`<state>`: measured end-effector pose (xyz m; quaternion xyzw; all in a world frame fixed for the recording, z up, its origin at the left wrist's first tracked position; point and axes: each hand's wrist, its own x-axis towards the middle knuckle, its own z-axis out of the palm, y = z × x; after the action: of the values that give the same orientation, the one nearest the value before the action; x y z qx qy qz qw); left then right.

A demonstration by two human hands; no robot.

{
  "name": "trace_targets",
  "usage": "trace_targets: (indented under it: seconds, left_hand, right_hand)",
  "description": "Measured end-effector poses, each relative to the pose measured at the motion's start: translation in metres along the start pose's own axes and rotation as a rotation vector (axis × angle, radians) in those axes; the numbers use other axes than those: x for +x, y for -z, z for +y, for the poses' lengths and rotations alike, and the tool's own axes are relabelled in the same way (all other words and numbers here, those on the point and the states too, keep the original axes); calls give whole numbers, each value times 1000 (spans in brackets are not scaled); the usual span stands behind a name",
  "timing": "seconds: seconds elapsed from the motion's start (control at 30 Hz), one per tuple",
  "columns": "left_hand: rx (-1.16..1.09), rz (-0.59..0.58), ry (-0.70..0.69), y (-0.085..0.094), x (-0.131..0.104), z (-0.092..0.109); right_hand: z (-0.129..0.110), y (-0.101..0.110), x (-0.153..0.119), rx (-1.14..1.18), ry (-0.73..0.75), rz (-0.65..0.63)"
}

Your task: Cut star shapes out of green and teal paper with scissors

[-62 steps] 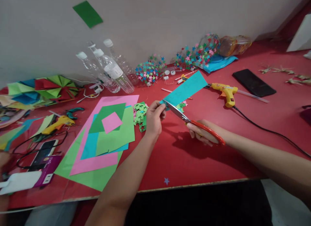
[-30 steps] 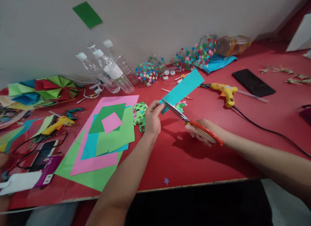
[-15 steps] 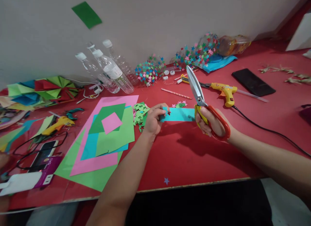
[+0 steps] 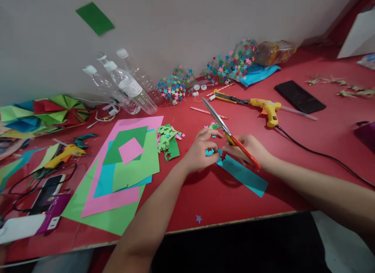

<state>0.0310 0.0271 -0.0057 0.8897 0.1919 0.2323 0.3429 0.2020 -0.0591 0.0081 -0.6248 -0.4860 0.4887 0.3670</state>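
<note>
My right hand (image 4: 249, 148) is closed round the scissors (image 4: 216, 115), which have red and yellow handles. Their blades point up and to the left. A blue paper strip (image 4: 246, 176) with star-shaped holes slants down to the right beneath my hands. My left hand (image 4: 202, 152) has its fingers curled at the strip's holed end, where blue paper shows between them. Just behind my hands lie a few small pink and green paper stars (image 4: 213, 125). To the left of my left hand is a heap of green paper scraps (image 4: 167, 138).
Stacked coloured sheets (image 4: 133, 202) cover the table's left middle. Plastic bottles (image 4: 133, 87) and star-covered balls (image 4: 175, 85) line the wall. A yellow glue gun (image 4: 268, 108) with a cord and a black phone (image 4: 300, 96) lie at right. A purple star (image 4: 199, 218) is near the front edge.
Both hands have come closer together. The blue strip has swung from level to slanting down to the right. The scissors have moved left and turned.
</note>
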Motion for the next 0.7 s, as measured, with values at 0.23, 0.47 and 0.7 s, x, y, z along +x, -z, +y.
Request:
trace_targets:
  seconds: [0.23,0.47,0.7]
  left_hand:
    - [-103,8,67,-4,1,6]
    - [-339,73,156,-8,4,6]
    - [-582,151,242,-9,1,0]
  right_hand:
    - [5,-1,-1,-64,107,-27]
    - [2,0,-3,88,26,21]
    - [1,1,-2,115,83,8]
